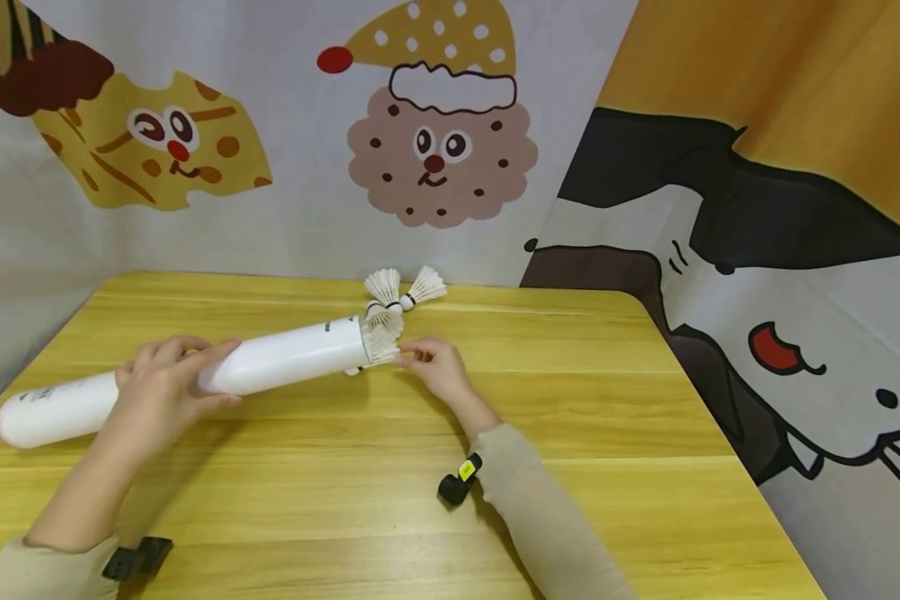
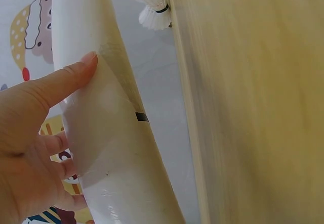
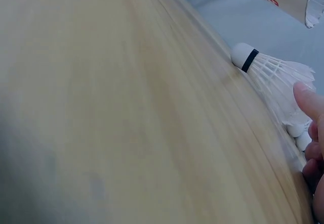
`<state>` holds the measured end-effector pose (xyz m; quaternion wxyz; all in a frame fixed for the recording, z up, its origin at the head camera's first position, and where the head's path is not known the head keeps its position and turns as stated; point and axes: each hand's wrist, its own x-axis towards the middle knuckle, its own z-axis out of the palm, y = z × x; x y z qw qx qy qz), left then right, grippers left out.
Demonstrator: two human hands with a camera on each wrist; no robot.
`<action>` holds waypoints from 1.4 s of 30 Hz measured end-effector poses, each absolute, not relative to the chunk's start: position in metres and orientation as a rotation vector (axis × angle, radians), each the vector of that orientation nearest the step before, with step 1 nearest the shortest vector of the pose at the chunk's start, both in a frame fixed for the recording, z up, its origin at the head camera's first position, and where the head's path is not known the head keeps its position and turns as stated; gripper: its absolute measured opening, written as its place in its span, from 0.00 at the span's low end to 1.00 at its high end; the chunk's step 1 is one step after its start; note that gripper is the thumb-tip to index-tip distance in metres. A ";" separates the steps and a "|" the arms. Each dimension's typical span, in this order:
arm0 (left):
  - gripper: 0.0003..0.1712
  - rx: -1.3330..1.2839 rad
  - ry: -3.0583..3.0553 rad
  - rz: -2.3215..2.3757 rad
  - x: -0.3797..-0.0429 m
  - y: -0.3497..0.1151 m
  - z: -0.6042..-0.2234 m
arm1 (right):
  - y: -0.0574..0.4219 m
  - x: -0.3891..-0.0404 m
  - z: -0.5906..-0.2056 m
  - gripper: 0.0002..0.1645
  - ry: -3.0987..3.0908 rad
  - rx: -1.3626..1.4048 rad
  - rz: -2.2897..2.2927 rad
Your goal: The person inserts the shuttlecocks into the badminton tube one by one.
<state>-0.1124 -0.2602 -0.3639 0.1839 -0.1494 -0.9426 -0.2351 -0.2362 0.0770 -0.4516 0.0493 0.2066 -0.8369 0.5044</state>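
A long white shuttlecock tube point(image 1: 285, 358) lies slantwise over the table, its end toward the right hand. My left hand point(image 1: 157, 392) grips it about its middle, thumb on the near side; the left wrist view shows the thumb pressed along the white tube point(image 2: 111, 133). Beside the tube's right end, my right hand point(image 1: 438, 367) pinches at the feather edge of a white shuttlecock point(image 3: 276, 77) with a black band. This shuttlecock lies on its side, cork toward the left; the tube's end partly hides it in the head view. The right fingertips are largely out of the right wrist view.
Behind the tube's end, other shuttlecocks point(image 1: 424, 287) lie bunched near the table's far edge. The wooden table point(image 1: 570, 417) meets a hanging cloth point(image 1: 292, 225) printed with cartoon figures. Small black cameras point(image 1: 456, 483) sit at both wrists.
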 end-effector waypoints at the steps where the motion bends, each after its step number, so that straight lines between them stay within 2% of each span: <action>1: 0.43 -0.421 -2.659 -0.660 -0.112 -0.260 -0.364 | 0.076 -0.236 -0.452 0.13 -2.560 0.624 1.514; 6: 0.44 -0.419 -2.657 -0.639 -0.111 -0.261 -0.363 | 0.074 -0.235 -0.452 0.09 -2.558 0.598 1.474; 20: 0.43 -0.432 -2.662 -0.646 -0.111 -0.258 -0.363 | 0.083 -0.231 -0.451 0.08 -2.373 0.547 1.539; 31: 0.44 -0.412 -2.662 -0.615 -0.111 -0.257 -0.363 | 0.086 -0.204 -0.409 0.06 -2.134 0.460 1.602; 42: 0.44 -0.411 -2.655 -0.621 -0.111 -0.258 -0.363 | 0.095 -0.199 -0.394 0.06 -1.992 0.403 1.639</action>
